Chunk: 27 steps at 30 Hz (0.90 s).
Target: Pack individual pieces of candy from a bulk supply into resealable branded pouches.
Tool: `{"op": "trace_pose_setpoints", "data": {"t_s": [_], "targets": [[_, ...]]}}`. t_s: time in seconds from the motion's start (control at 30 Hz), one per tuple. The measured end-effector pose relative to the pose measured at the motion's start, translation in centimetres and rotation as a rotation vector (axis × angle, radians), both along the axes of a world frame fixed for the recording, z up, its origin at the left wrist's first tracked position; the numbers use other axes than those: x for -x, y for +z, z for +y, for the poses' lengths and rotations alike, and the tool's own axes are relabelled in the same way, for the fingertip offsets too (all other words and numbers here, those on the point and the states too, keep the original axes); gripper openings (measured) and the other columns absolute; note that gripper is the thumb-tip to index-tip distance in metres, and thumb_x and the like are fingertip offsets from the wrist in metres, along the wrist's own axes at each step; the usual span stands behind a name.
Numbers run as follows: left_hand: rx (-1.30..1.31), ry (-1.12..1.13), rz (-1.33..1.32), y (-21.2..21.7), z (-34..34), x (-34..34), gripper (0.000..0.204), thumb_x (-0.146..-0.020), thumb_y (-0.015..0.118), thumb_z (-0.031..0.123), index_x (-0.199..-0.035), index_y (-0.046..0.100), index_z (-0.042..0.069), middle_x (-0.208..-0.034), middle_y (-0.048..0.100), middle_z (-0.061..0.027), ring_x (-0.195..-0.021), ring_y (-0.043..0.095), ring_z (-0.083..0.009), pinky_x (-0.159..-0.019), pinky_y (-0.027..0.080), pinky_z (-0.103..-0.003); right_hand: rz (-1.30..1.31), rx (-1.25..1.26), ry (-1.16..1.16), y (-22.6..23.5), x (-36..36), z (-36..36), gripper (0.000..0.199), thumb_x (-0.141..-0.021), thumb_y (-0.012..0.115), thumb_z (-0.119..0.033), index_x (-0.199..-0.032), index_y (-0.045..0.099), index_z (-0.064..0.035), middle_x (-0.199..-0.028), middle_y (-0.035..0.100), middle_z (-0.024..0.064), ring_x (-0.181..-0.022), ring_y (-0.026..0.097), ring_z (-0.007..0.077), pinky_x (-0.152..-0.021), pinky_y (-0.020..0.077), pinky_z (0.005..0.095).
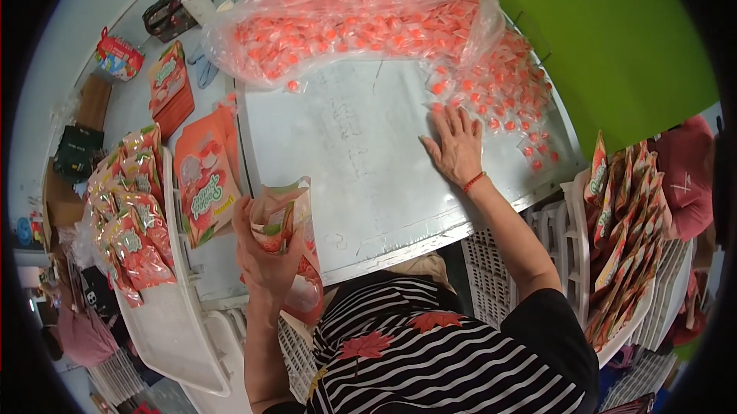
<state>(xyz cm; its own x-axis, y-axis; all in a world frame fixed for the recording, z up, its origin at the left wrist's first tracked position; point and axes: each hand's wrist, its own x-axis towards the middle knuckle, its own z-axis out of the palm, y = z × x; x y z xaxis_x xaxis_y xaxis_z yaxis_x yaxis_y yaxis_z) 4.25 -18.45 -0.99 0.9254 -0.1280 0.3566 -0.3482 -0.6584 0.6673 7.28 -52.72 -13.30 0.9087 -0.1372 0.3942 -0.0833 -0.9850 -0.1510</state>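
Note:
My left hand is wrapped round a pink printed pouch near the table's front edge. The pouch's top gapes open and faces up. My right hand lies palm down with its fingers spread, its fingertips touching the near edge of a scatter of small clear-wrapped red candies. Behind them a large clear plastic bag lies on its side, full of the same candies. Beside my left hand rests a stack of flat pink pouches.
Another pouch stack stands farther back left. A white crate at left carries filled pouches; a second white crate at right holds several upright ones. A green panel borders the metal table at right. A bottle stands far left.

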Motion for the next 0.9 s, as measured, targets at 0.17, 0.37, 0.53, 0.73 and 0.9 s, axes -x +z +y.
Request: {"op": "trace_pose_setpoints", "data": {"t_s": [0.17,0.37,0.53,0.73,0.9], "targets": [[-0.060,0.005,-0.051,-1.7,1.1,1.2,0.082,-0.066,0.078,0.003,-0.134,0.033,0.001,-0.115,0.058,-0.0201,-0.104,0.060,-0.0337,-0.086,0.050,-0.037,-0.025,0.011,0.162,0.0,-0.4,6.0,0.044,-0.090,0.055,-0.034,-0.128,0.053,-0.0103,-0.133,0.047,0.0143,-0.124,0.041,0.0361,-0.100,0.0307,0.0534],[0.021,0.077,0.042,-1.5,3.4,2.0,0.081,-0.067,0.077,0.004,-0.135,0.032,0.002,-0.117,0.058,-0.0197,-0.105,0.061,-0.0311,-0.086,0.051,-0.036,-0.126,-0.912,0.127,1.9,-0.5,3.5,0.037,-0.099,0.040,-0.027,-0.121,0.056,-0.0013,-0.122,0.055,0.0207,-0.117,0.050,0.0347,-0.101,0.0368,0.0396],[0.128,0.117,0.158,-2.5,4.6,2.8,0.080,-0.069,0.076,0.004,-0.136,0.031,0.004,-0.118,0.058,-0.0196,-0.104,0.062,-0.0304,-0.087,0.051,-0.037,-0.214,-1.186,-0.048,-0.4,1.9,-3.3,0.043,-0.103,0.034,-0.032,-0.117,0.056,0.0016,-0.114,0.060,0.0123,-0.110,0.054,0.0213,-0.099,0.0377,0.0328],[0.126,0.164,0.173,-2.3,5.1,2.4,0.083,-0.069,0.076,0.002,-0.138,0.030,0.006,-0.115,0.059,-0.0201,-0.102,0.063,-0.0302,-0.087,0.051,-0.036,-0.215,-1.137,0.051,0.3,3.5,-0.4,0.041,-0.103,0.032,-0.034,-0.119,0.055,-0.0033,-0.116,0.057,0.0083,-0.109,0.051,0.0169,-0.100,0.0353,0.0304],[0.104,0.167,0.117,-2.6,5.5,2.6,0.082,-0.070,0.076,0.004,-0.138,0.030,0.006,-0.112,0.060,-0.0201,-0.101,0.063,-0.0298,-0.085,0.050,-0.037,-0.130,-1.005,0.002,1.1,3.4,-0.4,0.033,-0.099,0.044,-0.026,-0.118,0.054,-0.0012,-0.117,0.058,0.0115,-0.114,0.051,0.0217,-0.100,0.0365,0.0327]]}}
